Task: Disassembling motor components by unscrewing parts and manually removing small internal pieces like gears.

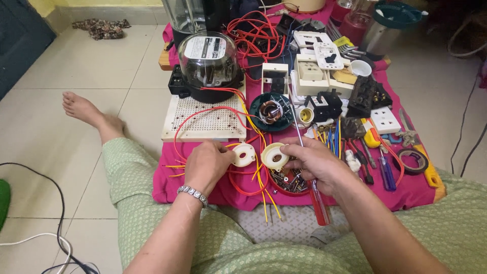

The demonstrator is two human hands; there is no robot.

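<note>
1. Nearest the camera: sleeves and lap in pale green patterned cloth, a beaded silver metal bracelet [193,193] on the left wrist.
2. Left hand [207,163] curled, grip pinching a small round cream plastic disc with a centre hole [244,154], smooth and glossy.
3. Right hand [315,161] with its grip closed on two things: a cream plastic ring-shaped holder part [274,156] at the fingertips, and a screwdriver with a translucent red handle and thin steel shaft [318,203] tucked along the palm, handle pointing back toward the lap.
4. Both cream parts held just above the near edge of a bright pink cloth [203,190] spread on the pale tiled floor [61,152].
5. Just under the right hand: a shallow red dish of small metal screws [288,182].
6. Around the hands: loops of thin red and yellow insulated wire [243,185].
7. Farther out: a cream perforated flat board [203,122], rectangular and dotted with holes.
8. Beyond that: a black-based meter with a clear domed cover [208,66].
9. To the right: white plastic switch and socket plates [317,63], blocky and matte.
</note>
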